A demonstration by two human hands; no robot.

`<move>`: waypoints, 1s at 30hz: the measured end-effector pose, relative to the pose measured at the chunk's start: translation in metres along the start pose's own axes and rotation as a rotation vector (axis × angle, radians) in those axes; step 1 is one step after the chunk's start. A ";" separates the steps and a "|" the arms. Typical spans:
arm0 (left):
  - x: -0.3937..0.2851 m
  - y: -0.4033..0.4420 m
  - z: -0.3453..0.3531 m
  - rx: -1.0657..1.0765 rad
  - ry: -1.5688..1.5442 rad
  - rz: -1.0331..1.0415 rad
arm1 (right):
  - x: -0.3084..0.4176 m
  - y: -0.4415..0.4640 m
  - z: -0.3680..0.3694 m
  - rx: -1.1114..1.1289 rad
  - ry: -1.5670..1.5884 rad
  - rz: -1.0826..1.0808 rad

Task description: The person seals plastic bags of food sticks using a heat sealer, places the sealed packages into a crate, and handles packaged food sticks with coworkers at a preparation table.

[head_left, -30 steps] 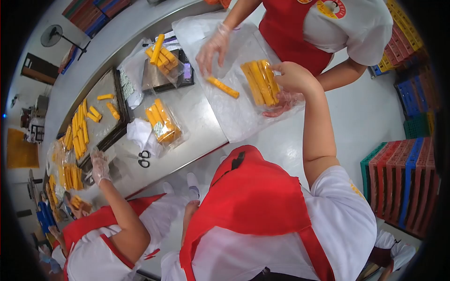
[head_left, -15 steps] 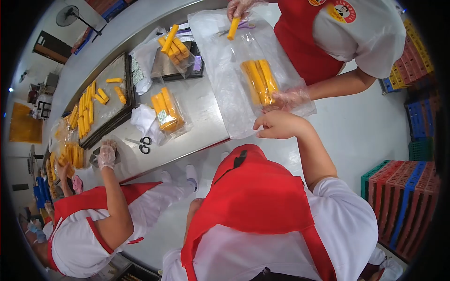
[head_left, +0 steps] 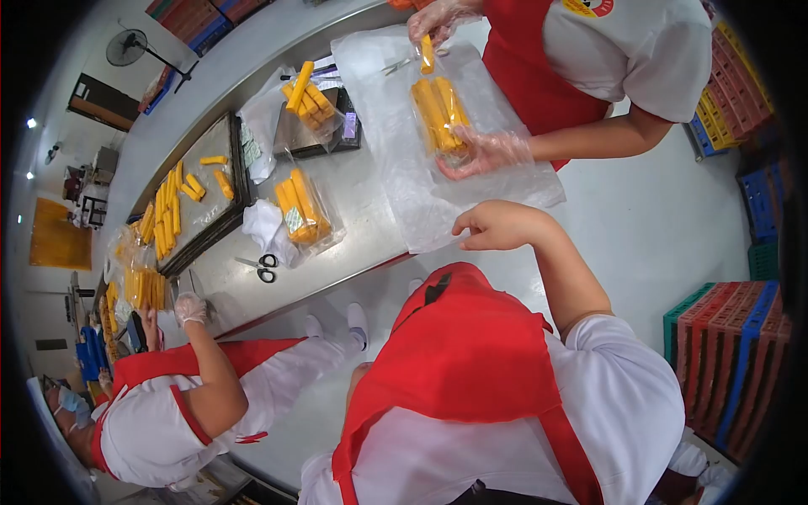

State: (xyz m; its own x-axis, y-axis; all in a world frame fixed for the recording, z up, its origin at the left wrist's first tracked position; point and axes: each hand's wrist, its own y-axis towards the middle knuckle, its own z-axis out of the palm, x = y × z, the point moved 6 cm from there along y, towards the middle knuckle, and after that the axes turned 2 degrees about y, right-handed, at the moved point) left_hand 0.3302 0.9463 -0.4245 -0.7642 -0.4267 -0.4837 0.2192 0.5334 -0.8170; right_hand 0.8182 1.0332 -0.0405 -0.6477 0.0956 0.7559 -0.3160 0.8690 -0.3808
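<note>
My right hand (head_left: pixel 502 225) is bare and hovers by the near edge of the plastic sheet (head_left: pixel 387 181). Its fingers are loosely bent, with a gap between them and nothing held. My left hand is hidden behind my red apron; just a sliver of skin shows at its left side. Across from me, a co-worker's gloved hand (head_left: pixel 471 153) steadies a clear bag of yellow sticks (head_left: pixel 439 109) on the sheet. That person's other gloved hand (head_left: pixel 433 23) holds a single yellow stick (head_left: pixel 427 55) at the bag's far end.
On the steel table (head_left: pixel 358 244) are a bagged bundle (head_left: pixel 301 206), black-handled scissors (head_left: pixel 266 268), a white cloth (head_left: pixel 268 229) and another bundle on a scale (head_left: pixel 341 139). A dark tray (head_left: pixel 215 189) carries loose sticks. Another co-worker (head_left: pixel 160 404) stands left; stacked crates (head_left: pixel 724 362) stand right.
The co-worker across has shifted the bag away from me, and the single stick is now close to its far end. The left co-worker's gloved hand has moved slightly. My right hand stays nearly still.
</note>
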 end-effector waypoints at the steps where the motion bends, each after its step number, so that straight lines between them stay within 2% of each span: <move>1: -0.001 0.000 0.000 -0.001 -0.002 -0.003 | -0.002 -0.001 0.000 -0.008 -0.008 -0.018; 18: -0.015 -0.003 0.018 -0.012 0.001 -0.002 | -0.043 -0.030 0.005 -0.002 0.041 -0.014; 23: -0.022 0.000 0.030 -0.017 0.013 0.014 | -0.105 -0.024 0.026 0.033 0.281 0.138; 24: -0.024 0.002 0.033 -0.015 0.014 0.018 | -0.114 -0.025 0.027 0.028 0.275 0.143; 26: -0.026 0.004 0.037 -0.014 0.014 0.025 | -0.140 -0.033 0.042 0.151 0.202 0.353; 30: -0.028 0.006 0.041 -0.016 0.014 0.025 | -0.184 -0.050 0.068 0.205 0.252 0.464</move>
State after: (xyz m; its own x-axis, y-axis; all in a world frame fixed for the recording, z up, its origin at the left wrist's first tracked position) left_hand 0.3774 0.9313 -0.4285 -0.7669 -0.4034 -0.4992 0.2287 0.5550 -0.7998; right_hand 0.9055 0.9393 -0.1971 -0.5737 0.5797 0.5786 -0.1822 0.5984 -0.7802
